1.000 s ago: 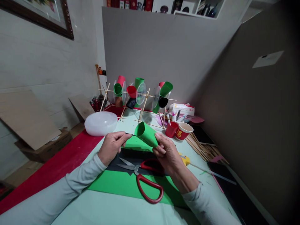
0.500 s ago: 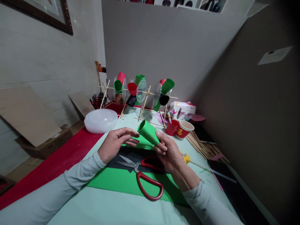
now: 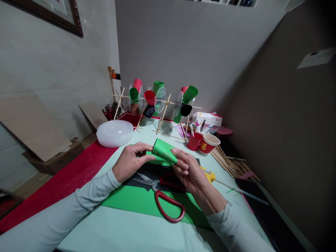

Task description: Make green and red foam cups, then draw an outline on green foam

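Observation:
My right hand (image 3: 187, 168) pinches the lower right end of a rolled green paper tube (image 3: 164, 151), which is held tilted above the table. My left hand (image 3: 132, 159) is at the tube's other end, its thumb and fingers apart; whether the fingertips touch the rim I cannot tell. Below both hands, scissors (image 3: 170, 206) with red handles lie with their blades a little apart. They rest on black paper (image 3: 147, 171) and a green sheet (image 3: 126, 197), and my right hand hides part of one handle.
Behind stands a stick frame (image 3: 164, 113) carrying clear discs and coloured paper tubes. A white plastic bowl (image 3: 114, 133) is at the left. To the right are a red cup (image 3: 194, 141) of pens, a paper cup (image 3: 209, 143), a yellow glue gun (image 3: 209, 175) and wooden sticks (image 3: 233, 162).
The green tube has turned, so its open end shows less and its side shows more. My left thumb has dropped away from the fingers. The view has shifted slightly.

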Tool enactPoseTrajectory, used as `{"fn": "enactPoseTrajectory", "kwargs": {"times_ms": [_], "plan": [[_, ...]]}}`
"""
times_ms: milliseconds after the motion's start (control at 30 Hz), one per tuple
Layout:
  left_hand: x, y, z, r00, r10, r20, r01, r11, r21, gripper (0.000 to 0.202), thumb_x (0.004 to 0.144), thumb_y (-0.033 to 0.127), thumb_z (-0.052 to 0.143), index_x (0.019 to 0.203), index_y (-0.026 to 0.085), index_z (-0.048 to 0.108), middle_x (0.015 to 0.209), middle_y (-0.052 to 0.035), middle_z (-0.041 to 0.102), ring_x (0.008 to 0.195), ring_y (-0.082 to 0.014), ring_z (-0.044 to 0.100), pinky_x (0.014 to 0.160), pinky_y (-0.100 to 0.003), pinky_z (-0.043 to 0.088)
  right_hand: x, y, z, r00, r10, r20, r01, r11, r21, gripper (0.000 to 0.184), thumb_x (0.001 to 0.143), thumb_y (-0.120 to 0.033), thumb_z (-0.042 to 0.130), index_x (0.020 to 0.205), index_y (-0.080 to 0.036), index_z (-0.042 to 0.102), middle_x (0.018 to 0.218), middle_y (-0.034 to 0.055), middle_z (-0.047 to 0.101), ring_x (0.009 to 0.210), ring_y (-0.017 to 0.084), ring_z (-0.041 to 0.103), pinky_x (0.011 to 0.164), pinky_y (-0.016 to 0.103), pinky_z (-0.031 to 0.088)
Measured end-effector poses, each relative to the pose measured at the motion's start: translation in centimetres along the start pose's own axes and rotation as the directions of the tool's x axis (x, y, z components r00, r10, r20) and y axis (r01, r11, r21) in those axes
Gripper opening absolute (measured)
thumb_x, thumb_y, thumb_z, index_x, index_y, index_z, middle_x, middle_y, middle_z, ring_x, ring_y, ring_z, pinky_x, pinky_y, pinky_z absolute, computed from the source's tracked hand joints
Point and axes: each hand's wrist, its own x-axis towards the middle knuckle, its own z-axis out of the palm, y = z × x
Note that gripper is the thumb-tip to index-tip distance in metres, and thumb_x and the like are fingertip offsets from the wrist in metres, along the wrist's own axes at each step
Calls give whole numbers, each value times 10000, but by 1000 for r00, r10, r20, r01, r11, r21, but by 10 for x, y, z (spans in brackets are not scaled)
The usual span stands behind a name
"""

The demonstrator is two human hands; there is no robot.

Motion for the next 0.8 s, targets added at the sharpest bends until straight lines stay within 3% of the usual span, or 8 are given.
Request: {"fn": "enactPoseTrajectory", "kwargs": {"times_ms": [100, 200, 300, 400, 500, 567, 667, 800], "plan": [[0, -5, -1, 1000, 1, 23, -2, 999, 38, 158, 785, 307, 772, 789, 160, 714, 814, -18, 701, 827, -192, 637, 843, -379, 507, -1, -2, 1, 996, -80, -28, 75, 989, -125, 245, 998, -373, 599, 923, -140, 611, 696, -63, 553, 449, 36, 430, 395, 158, 357], [-1, -7, -2, 1000, -28, -7, 28, 999, 26, 215, 835, 347, 737, 792, 156, 649, 729, 28, 603, 670, -144, 565, 676, -303, 487, -2, -6, 3, 952, -285, -111, 240, 921, -306, 256, 982, -410, 592, 880, -176, 565, 717, -45, 565, 478, 62, 416, 393, 188, 281], [-2, -5, -1, 997, -71, -25, 71, 997, -14, 222, 811, 360, 726, 785, 156, 642, 647, 55, 531, 517, -92, 431, 515, -238, 373, -9, -10, 9, 815, -567, -120, 426, 726, -541, 159, 945, -348, 630, 890, -211, 571, 834, 4, 611, 670, 134, 512, 548, 260, 384], [-5, 2, 3, 994, -113, -9, 112, 992, -49, 245, 761, 378, 724, 811, 143, 674, 632, 46, 543, 480, -81, 409, 461, -233, 320, -16, -10, 19, 669, -741, 53, 553, 449, -702, 31, 912, -233, 646, 888, -227, 628, 872, 28, 624, 805, 190, 530, 750, 343, 419], [-9, 10, 8, 988, -147, 54, 151, 985, -79, 269, 732, 386, 717, 835, 138, 698, 653, 23, 593, 459, -85, 437, 447, -230, 341, -20, -5, 26, 597, -758, 264, 611, 216, -761, 71, 906, -188, 659, 923, -242, 703, 891, 49, 662, 858, 223, 539, 792, 376, 417], [-10, 14, 10, 982, -162, 101, 172, 980, -99, 257, 716, 384, 719, 812, 147, 699, 642, 21, 602, 444, -88, 447, 445, -228, 362, -19, -2, 25, 568, -747, 344, 612, 105, -784, 94, 929, -190, 656, 958, -247, 725, 910, 58, 677, 864, 228, 538, 784, 380, 413], [-11, 17, 12, 974, -174, 148, 194, 972, -131, 223, 704, 363, 725, 789, 157, 707, 570, 40, 562, 434, -94, 461, 449, -223, 372, -17, 0, 21, 519, -755, 401, 601, -12, -799, 97, 959, -189, 635, 963, -229, 724, 892, 59, 685, 853, 220, 536, 775, 377, 401], [-10, 16, 13, 965, -194, 177, 223, 961, -164, 205, 702, 349, 733, 782, 161, 715, 561, 39, 566, 432, -100, 475, 451, -228, 374, -18, 0, 20, 467, -762, 448, 592, -107, -799, 137, 978, -204, 609, 875, -223, 697, 823, 45, 693, 799, 204, 520, 761, 377, 366]]}}
